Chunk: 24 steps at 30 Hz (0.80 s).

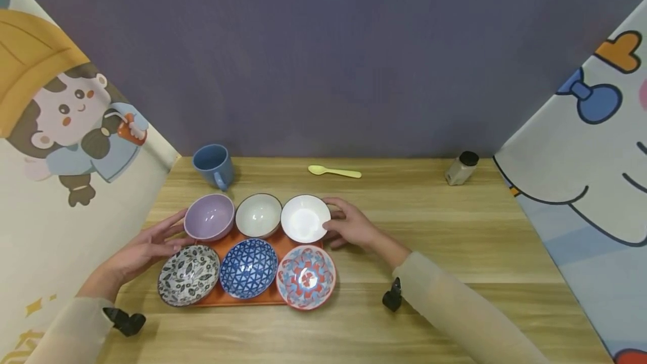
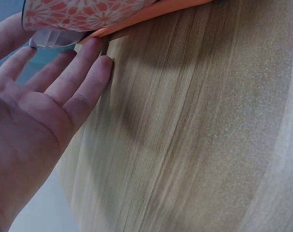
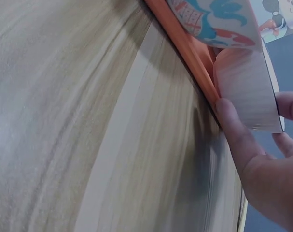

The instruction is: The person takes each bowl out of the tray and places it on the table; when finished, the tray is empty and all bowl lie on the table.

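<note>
Six bowls stand in two rows on an orange tray (image 1: 275,296). The back row has a purple bowl (image 1: 209,218), an off-white bowl (image 1: 259,216) and a white bowl (image 1: 305,219). In front are a leaf-patterned bowl (image 1: 189,276), a blue patterned bowl (image 1: 249,269) and a red-and-blue patterned bowl (image 1: 306,277). My left hand (image 1: 139,254) reaches along the tray's left side, its fingers nearly straight beside the purple bowl. At the right, my right hand (image 1: 356,224) has its fingers spread against the white bowl; one fingertip (image 3: 224,107) meets the tray's edge.
Behind the purple bowl stands a blue mug (image 1: 214,166). A yellow spoon (image 1: 335,172) lies near the back wall (image 1: 328,72), and a small black-lidded jar (image 1: 462,168) stands at the back right. Printed side walls border the wooden table (image 1: 455,240).
</note>
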{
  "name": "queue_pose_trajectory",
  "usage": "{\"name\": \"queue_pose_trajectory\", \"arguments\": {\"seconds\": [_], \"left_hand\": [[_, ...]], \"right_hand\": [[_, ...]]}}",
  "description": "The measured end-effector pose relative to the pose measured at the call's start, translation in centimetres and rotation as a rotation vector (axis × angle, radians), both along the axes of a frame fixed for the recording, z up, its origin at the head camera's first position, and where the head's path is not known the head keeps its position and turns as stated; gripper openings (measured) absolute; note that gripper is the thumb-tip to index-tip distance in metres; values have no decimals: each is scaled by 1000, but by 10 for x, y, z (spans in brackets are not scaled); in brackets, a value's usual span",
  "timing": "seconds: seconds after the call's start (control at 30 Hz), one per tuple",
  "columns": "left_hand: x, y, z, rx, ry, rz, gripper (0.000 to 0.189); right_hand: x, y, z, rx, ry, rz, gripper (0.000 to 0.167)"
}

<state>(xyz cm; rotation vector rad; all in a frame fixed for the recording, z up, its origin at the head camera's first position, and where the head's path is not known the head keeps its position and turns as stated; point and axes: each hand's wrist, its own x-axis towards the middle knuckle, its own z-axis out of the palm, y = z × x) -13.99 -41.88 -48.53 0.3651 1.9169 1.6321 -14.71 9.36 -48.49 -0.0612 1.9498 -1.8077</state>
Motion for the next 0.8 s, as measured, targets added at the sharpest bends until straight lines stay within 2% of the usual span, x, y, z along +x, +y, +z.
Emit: {"name": "queue_pose_trajectory", "arguments": {"seconds": [0.17, 0.43, 0.8], "left_hand": [[0, -1, 0, 11, -7, -7, 82], [1, 0, 1, 12, -11, -10, 81], [0, 0, 2, 15, -19, -27, 78]], "right_hand": [[1, -2, -1, 1, 20, -18, 69], [0, -6, -2, 18, 34, -92, 68], [2, -2, 11, 12, 41, -125, 66]]}}
